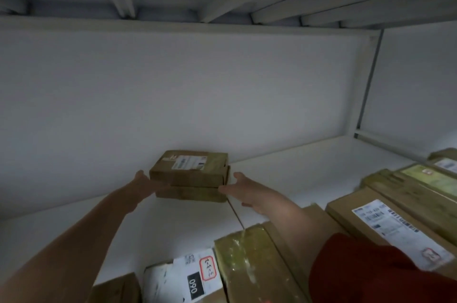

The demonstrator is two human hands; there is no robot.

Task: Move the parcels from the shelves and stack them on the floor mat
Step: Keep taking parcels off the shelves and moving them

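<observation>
Reaching to the back of the shelf (309,166), both arms stretch out toward a stack of two brown parcels. The stack sits against the back wall, left of the shelf's middle and well apart from the parcels nearer the front.

The top parcel (189,169) lies flat with its long axis running left to right along the wall, and its white label faces up. The bottom parcel (191,194) lies the same way. It shows only as a thin front edge under the first, set a little to the right of it.

The left hand (143,182) is at the stack's left end, thumb up and fingers held out straight toward the cardboard. The dim light hides whether they press on it. The right hand (243,190) is spread wide at the right end, thumb raised, with a fingertip (222,189) just at the bottom parcel's corner. Neither hand has closed round anything.

Nearer the front lie a parcel marked 090 (195,278), a taped parcel (249,263) beside it under the right forearm, and a long parcel (366,216) to the right. A red sleeve (371,275) covers the right upper arm.
</observation>
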